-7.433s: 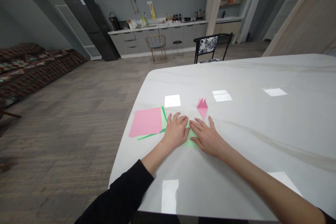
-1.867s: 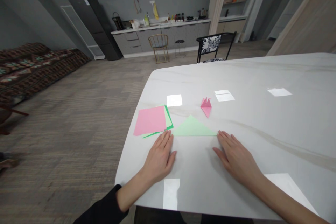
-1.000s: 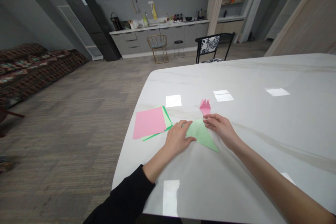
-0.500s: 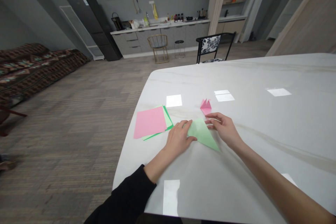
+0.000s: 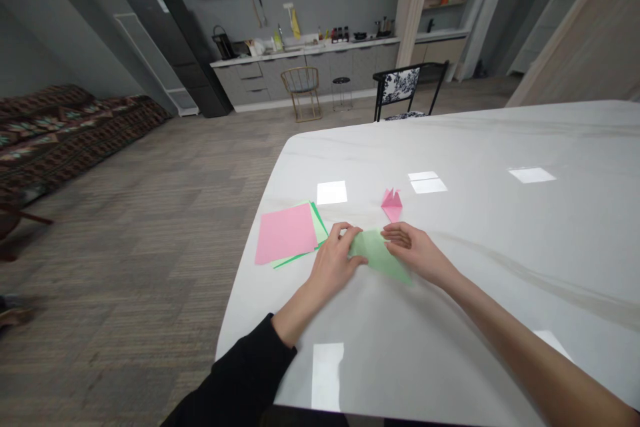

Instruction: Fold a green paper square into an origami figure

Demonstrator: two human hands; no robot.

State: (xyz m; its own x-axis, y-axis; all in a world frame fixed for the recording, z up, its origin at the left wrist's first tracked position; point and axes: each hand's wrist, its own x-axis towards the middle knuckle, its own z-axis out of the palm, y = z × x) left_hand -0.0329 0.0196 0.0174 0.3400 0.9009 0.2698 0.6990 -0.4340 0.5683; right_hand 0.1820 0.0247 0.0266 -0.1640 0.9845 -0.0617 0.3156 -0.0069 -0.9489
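Note:
A sheet of light green origami paper (image 5: 381,259), folded to a pointed shape and slightly blurred, is between my two hands over the white table. My left hand (image 5: 334,259) grips its left end, thumb below and fingers above. At the upper right edge, my right hand (image 5: 417,252) has its curled fingers and thumb closed on the paper; the fingertips are partly hidden. Just beyond my right hand stands a small pink folded paper figure (image 5: 391,205) with pointed tips. To the left of my left hand lies a stack of square sheets, with a pink sheet (image 5: 286,233) on top and green ones (image 5: 321,221) showing beneath.
The glossy white table (image 5: 480,167) has its left edge just past the paper stack. A black-framed chair (image 5: 400,85) stands at the far side. Farther back are a gold chair (image 5: 303,87), a stool (image 5: 342,83) and a kitchen counter (image 5: 280,73).
My right hand has moved slightly left, its fingers more curled now. The green paper's right point has shifted a little left and up. My left hand has shifted slightly left.

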